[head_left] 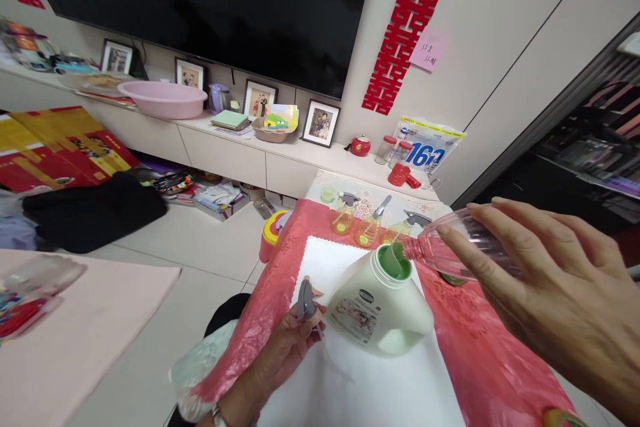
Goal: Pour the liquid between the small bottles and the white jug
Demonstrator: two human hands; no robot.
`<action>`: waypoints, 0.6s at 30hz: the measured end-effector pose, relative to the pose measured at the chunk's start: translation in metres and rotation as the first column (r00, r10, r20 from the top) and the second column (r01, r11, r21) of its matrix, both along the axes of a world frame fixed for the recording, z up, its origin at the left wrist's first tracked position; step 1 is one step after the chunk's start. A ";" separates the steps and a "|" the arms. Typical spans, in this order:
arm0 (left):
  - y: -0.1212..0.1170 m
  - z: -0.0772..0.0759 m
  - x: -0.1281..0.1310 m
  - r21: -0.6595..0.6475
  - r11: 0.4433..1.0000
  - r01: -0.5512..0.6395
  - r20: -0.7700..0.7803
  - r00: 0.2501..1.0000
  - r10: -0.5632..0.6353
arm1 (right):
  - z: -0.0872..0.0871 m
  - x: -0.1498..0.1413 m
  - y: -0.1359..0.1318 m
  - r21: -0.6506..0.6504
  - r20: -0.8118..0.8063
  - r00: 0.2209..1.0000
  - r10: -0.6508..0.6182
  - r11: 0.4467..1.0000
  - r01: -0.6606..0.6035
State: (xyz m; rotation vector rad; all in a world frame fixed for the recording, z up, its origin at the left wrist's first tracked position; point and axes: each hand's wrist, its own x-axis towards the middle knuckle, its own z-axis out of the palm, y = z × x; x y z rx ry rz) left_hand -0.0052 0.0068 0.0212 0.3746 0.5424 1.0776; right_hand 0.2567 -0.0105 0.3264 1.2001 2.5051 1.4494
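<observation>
My right hand is closed around a clear plastic bottle, tipped on its side with its neck at the green mouth of a white detergent jug. The jug stands on a white cloth over a red plastic table cover. My left hand grips a grey spray-trigger head just left of the jug. Three small spray bottles of yellow liquid stand at the table's far edge.
A yellow and red container stands on the floor left of the table. Behind runs a low white cabinet with photo frames, a pink basin, jars and a red teapot. Black bags and clutter lie on the floor at left. A pink-covered surface is at near left.
</observation>
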 end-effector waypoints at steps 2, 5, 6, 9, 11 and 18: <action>0.000 0.000 0.000 0.003 1.000 -0.002 -0.004 1.000 0.002 | 0.001 -0.004 0.002 -0.001 0.016 1.000 0.014 1.000 -0.014; 0.000 0.000 0.000 0.005 1.000 -0.006 0.001 1.000 0.006 | 0.002 -0.008 0.004 -0.003 0.035 0.998 0.046 0.999 -0.046; 0.000 -0.001 0.000 0.004 1.000 -0.005 0.003 1.000 0.005 | 0.002 -0.009 0.004 0.000 0.040 0.998 0.056 0.998 -0.056; 0.000 -0.001 0.000 -0.001 1.000 0.002 0.004 1.000 -0.002 | 0.003 -0.012 0.004 0.011 0.060 0.995 0.078 0.997 -0.078; 0.000 0.000 0.000 -0.003 1.000 0.006 0.005 1.000 -0.006 | 0.003 -0.012 0.004 0.019 0.071 0.993 0.096 0.995 -0.098; 0.000 0.004 0.001 -0.005 1.000 -0.001 -0.037 0.999 0.001 | 0.003 -0.014 0.005 0.021 0.132 0.984 0.120 0.992 -0.124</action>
